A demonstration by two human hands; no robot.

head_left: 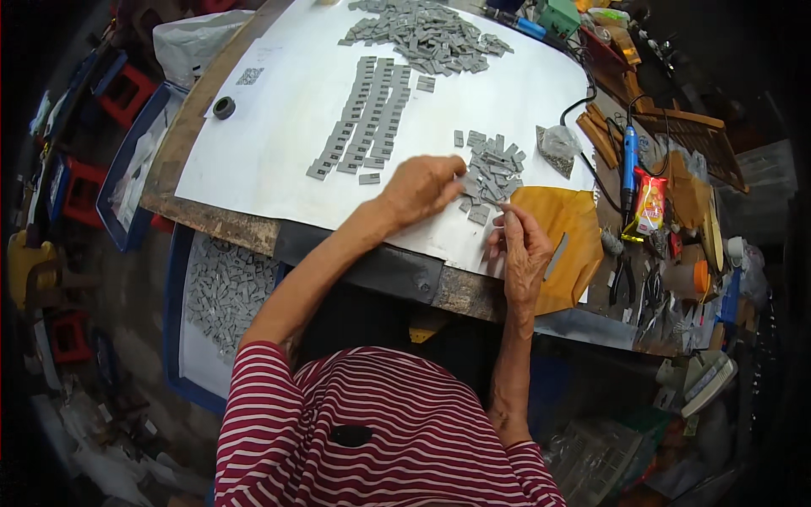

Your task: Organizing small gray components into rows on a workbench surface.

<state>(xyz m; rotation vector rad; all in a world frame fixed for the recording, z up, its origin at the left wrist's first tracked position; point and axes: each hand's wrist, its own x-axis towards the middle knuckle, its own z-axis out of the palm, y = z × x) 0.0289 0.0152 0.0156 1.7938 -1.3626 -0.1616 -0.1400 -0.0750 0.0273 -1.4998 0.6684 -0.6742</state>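
Note:
My left hand (427, 188) reaches over a white sheet (270, 144) on the workbench, its fingers pinching a small grey rectangular piece at the edge of a loose cluster of grey pieces (492, 173). My right hand (522, 245) rests just below that cluster with its fingertips closed on something small and pale; I cannot tell what. Left of my hands, grey pieces lie in long neat rows (363, 118). A bigger heap of grey pieces (427, 34) sits at the far end of the sheet.
A yellow-brown envelope (566, 232) lies under my right hand. A blue pen-like tool (630, 160) with a black cord, a snack packet (648, 203), pliers (623, 279) and wooden parts crowd the right. A tape roll (224, 107) sits left. A blue tray of grey pieces (224, 291) stands below the bench.

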